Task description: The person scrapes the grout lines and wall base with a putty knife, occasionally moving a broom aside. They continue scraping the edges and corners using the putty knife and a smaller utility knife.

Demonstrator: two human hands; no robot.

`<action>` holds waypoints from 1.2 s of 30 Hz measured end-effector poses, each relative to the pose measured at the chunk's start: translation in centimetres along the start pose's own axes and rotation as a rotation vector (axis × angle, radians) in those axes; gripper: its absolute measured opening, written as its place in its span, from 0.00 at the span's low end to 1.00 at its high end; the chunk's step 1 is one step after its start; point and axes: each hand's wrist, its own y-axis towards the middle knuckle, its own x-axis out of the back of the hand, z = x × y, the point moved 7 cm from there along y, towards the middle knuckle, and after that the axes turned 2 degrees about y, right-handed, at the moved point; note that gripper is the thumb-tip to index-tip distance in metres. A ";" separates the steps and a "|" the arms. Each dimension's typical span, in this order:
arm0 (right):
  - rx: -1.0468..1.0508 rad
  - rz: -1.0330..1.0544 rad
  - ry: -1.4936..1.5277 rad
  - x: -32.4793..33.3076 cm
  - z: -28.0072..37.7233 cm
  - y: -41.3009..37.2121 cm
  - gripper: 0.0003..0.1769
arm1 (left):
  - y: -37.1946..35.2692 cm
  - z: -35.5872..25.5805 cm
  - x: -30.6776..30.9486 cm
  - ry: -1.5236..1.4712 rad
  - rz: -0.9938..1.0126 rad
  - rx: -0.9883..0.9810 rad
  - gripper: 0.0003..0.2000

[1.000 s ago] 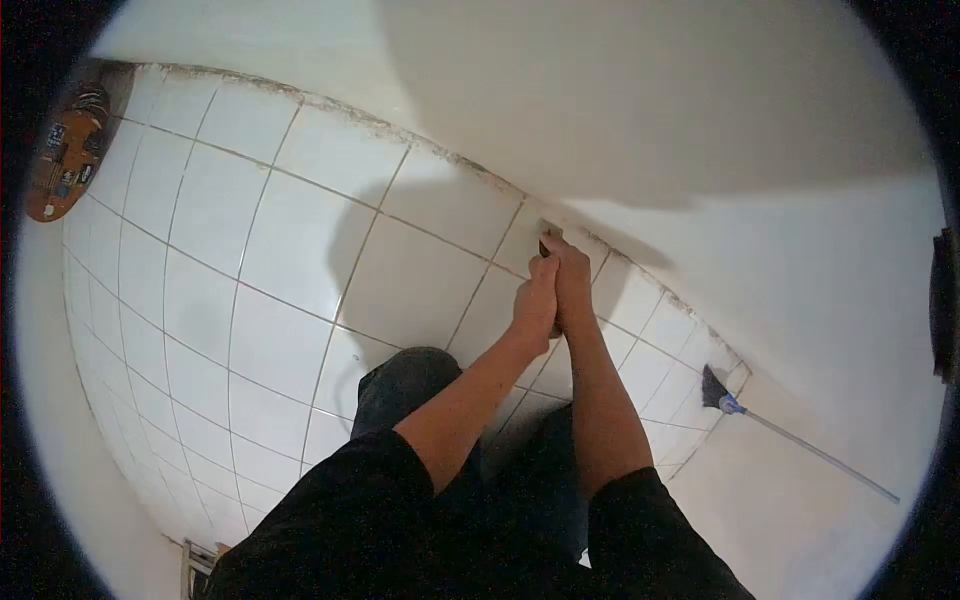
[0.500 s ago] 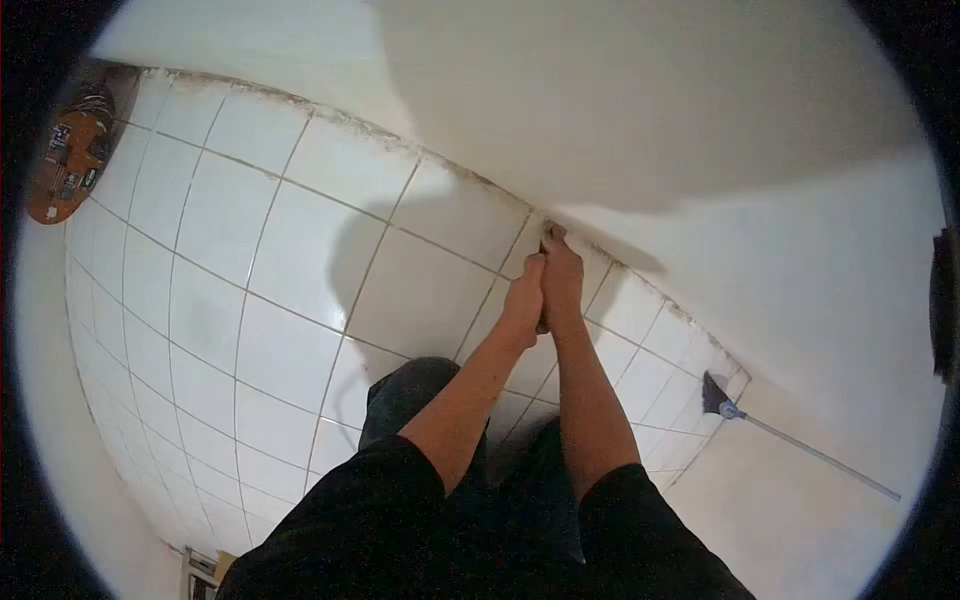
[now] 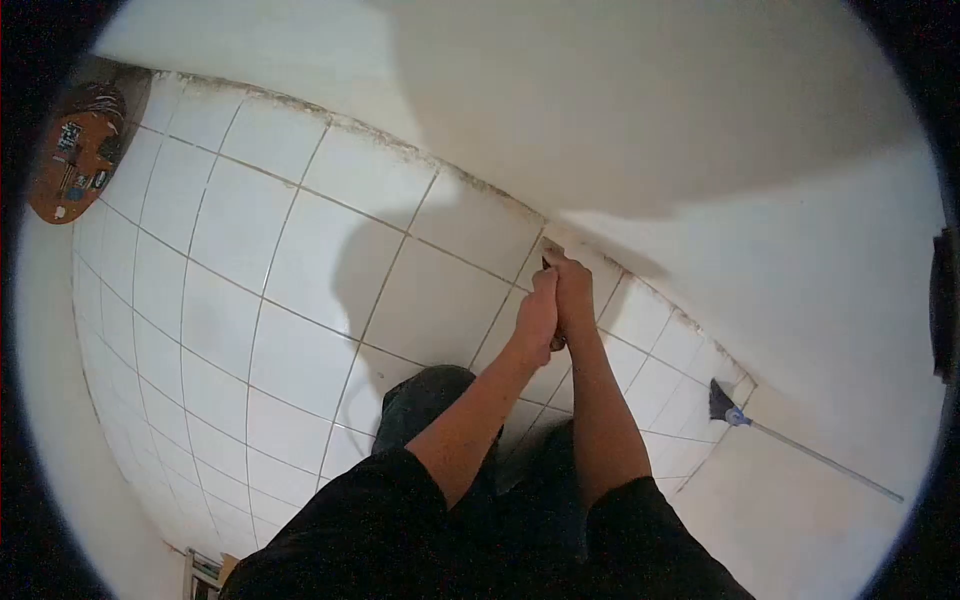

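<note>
Both hands are wrapped round one hand tool, mostly hidden, near the edge where the white tiled floor point(image 3: 430, 290) meets the wall point(image 3: 720, 260). What shows of the tool point(image 3: 553, 244) is a flat tip beyond the fingers, on a tile close to the wall, and a brown handle end below the palms. My right hand point(image 3: 574, 290) is closed round it, nearer the tip. Pressed against its left side is my left hand point(image 3: 537, 315), also closed on the tool. Rough, dirty residue lines the wall's foot.
An orange-brown board or tray point(image 3: 75, 165) with small dark items lies at the far left beside coiled wire. A broom point(image 3: 728, 408) with dark bristles and a long pale handle is at the right. My knee point(image 3: 425, 400) is below my hands.
Both hands and the tool have drawn slightly down and back from the wall, and more of the flat tip shows. The view has shifted a little.
</note>
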 end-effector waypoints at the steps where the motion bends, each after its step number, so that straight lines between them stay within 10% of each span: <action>1: -0.003 -0.002 -0.003 0.1 0.3 0.7 0.16 | 1.3 -0.3 -0.1 0.018 0.144 0.006 0.31; 6: -0.303 0.042 0.181 1.5 2.1 0.5 0.15 | 0.0 -1.2 -0.9 0.030 0.192 -0.021 0.28; 9: 0.079 0.021 -0.017 0.4 1.7 0.5 0.20 | -0.1 0.4 -0.8 -0.086 0.018 -0.043 0.29; 14: -0.157 0.045 0.017 -0.9 1.7 2.1 0.16 | 1.2 -1.8 0.2 -0.131 0.041 -0.076 0.28; 17: -0.179 0.048 0.251 0.3 3.5 0.2 0.19 | 2.6 -0.5 1.5 0.049 0.117 -0.143 0.29; 19: -0.624 -0.017 0.920 0.9 3.4 -2.4 0.27 | 2.4 1.3 0.8 0.151 0.263 -0.071 0.30; 23: -0.025 0.041 0.285 0.4 0.4 -6.9 0.32 | -0.8 4.3 1.8 0.242 0.316 -0.239 0.30; 27: -0.421 0.135 0.596 4.5 1.4 -14.9 0.33 | -5.6 5.6 1.0 0.444 0.460 -0.318 0.26; 32: -0.283 0.060 0.470 10.9 4.6 -20.8 0.35 | -13.0 7.6 1.4 0.783 0.680 -0.335 0.24; 34: -0.028 -0.068 0.396 12.7 5.4 -22.4 0.32 | -14.4 6.6 2.3 0.997 0.609 -0.918 0.26; 36: -0.099 -0.077 0.369 14.2 5.5 -23.5 0.30 | -15.1 5.8 2.9 0.933 0.628 -0.855 0.26</action>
